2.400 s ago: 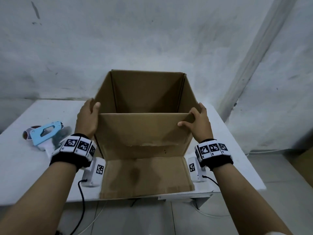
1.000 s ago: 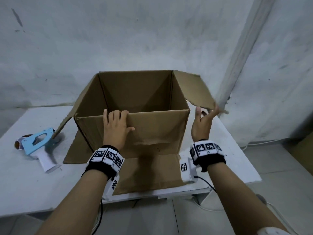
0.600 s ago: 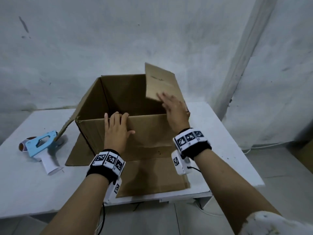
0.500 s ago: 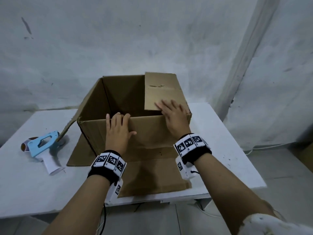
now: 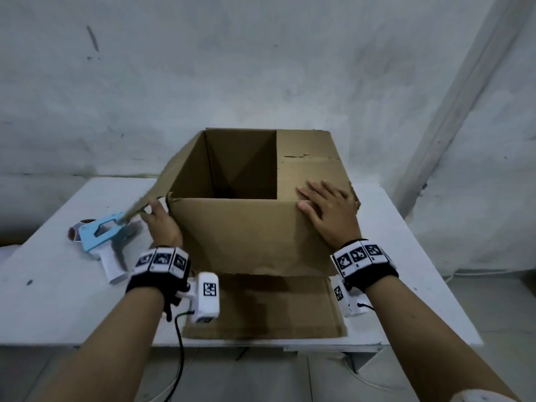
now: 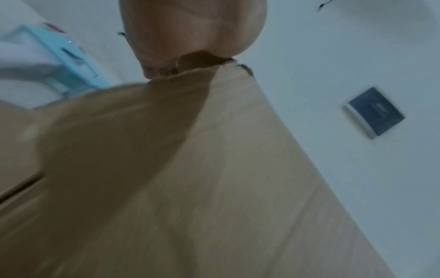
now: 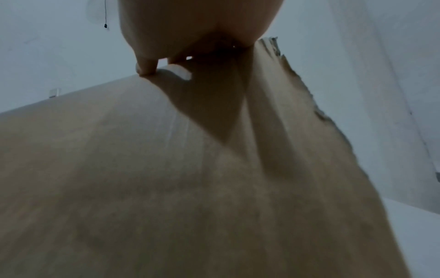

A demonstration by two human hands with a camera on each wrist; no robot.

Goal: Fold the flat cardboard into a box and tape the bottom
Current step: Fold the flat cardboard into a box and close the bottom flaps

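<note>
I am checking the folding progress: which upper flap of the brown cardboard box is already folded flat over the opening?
The right-side flap, pressed down by the right hand. The left-side flap hangs outward, touched by the left hand.

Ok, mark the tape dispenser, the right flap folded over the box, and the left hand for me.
tape dispenser (image 5: 100, 235): head view, on its blue frame.
right flap (image 5: 307, 172): head view, on the bare top face beyond the fingers.
left hand (image 5: 162, 226): head view, on the back of the hand by the box's left corner.
</note>
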